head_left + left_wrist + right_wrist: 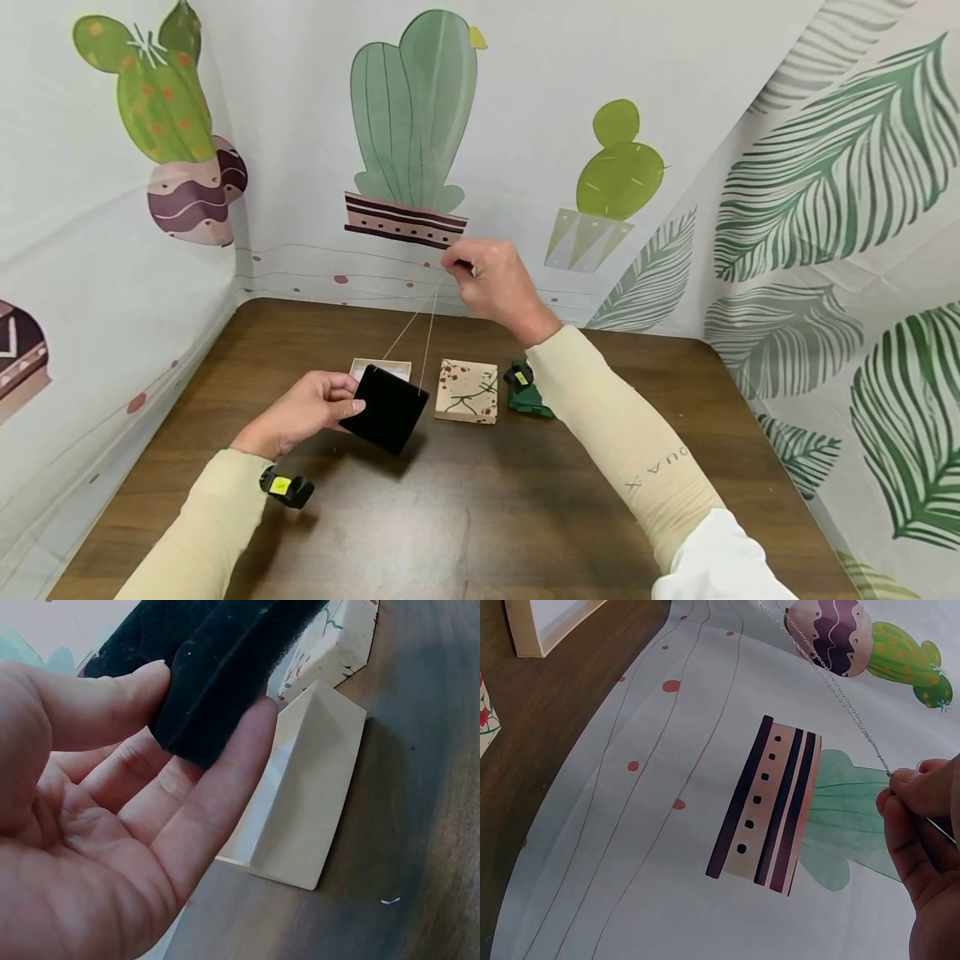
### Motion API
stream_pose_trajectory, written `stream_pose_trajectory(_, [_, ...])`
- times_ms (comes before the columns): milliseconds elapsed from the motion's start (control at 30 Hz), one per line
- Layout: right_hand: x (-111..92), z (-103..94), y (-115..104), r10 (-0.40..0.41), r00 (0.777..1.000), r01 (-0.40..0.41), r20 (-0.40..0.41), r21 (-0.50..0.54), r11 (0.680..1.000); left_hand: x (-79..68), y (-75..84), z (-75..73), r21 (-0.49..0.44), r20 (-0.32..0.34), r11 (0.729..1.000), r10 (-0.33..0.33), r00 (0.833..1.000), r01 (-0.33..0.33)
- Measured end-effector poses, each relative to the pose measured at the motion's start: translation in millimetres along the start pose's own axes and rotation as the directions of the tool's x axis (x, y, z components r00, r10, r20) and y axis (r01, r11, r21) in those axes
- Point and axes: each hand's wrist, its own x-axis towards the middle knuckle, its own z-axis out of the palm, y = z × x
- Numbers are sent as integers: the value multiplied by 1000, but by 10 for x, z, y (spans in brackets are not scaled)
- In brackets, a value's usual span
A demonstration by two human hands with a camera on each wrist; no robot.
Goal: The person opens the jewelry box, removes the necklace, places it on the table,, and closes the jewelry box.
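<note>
My left hand (pixel 303 410) pinches one corner of a black velvety square pad (pixel 387 408), thumb on top and fingers beneath, holding it tilted above the table. In the left wrist view the pad (pixel 217 675) looks thick and soft-edged. Two strands of a thin necklace chain (pixel 428 343) rise from the pad's upper edge and meet at my right hand (pixel 493 279). That hand is raised high, pinching the chain between thumb and fingertips. The right wrist view shows the silvery chain (pixel 847 705) taut and slanting down away from the fingertips (pixel 904 780).
Behind the pad sits an open cream box (pixel 401 367) with a white inside. Right of it lies a cream lid with a floral print (pixel 467 392), then a dark green item (pixel 529 400) partly behind my right wrist. A cactus-print cloth (pixel 300 208) hangs along the table's (pixel 480 508) back edge.
</note>
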Motion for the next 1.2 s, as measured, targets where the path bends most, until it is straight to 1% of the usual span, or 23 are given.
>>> stream_pose_trajectory(333, [13,-57,19,42,999,-42,-6,11,999,-42,-7,-42,40,15,998,38,999,-38])
stream_pose_trajectory(500, [13,-66,34,44,999,-44,-5,14,999,-58,-27,-53,80,27,996,27,999,-29])
stream_pose_trajectory(667, [16,-84,41,50,999,-50,-19,10,999,-63,-58,-56,100,49,994,35,998,-40])
stream_pose_trajectory(967, [43,-124,52,25,999,-25,-46,7,1000,-72,-84,-57,115,88,992,41,995,-52])
stream_pose_trajectory(1067, [49,-141,50,23,999,-23,-42,4,1000,-79,-96,-58,117,94,992,37,995,-48])
stream_pose_trajectory(1200, [42,-157,57,31,999,-31,-32,-4,1000,-75,-103,-53,97,92,995,29,995,-38])
